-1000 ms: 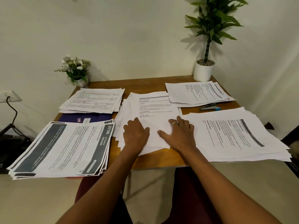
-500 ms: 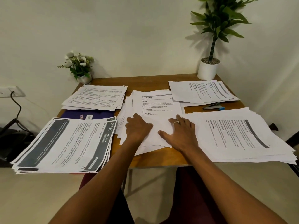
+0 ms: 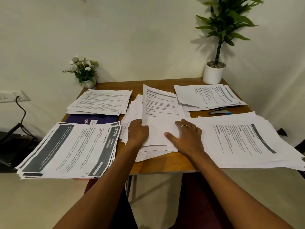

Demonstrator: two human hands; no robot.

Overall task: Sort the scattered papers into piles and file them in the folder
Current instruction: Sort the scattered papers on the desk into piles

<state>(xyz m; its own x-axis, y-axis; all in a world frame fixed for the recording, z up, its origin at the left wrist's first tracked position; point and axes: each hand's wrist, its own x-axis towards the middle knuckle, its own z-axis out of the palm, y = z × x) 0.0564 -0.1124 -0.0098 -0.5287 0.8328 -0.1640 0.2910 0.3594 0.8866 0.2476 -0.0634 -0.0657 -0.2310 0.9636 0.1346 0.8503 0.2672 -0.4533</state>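
The purple folder shows only as a strip, because 2 piles, the forms pile and the dishwasher pile, cover the rest of it. The stapler lies partly under the back-right pile. The fingertips of the left hand are hidden behind the edge of the top sheet. The top edge cuts the tall plant, the right edge cuts the right pile, and the left edge cuts the wall socket. The small print on most sheets is too fine to read.

Wooden table with paper piles
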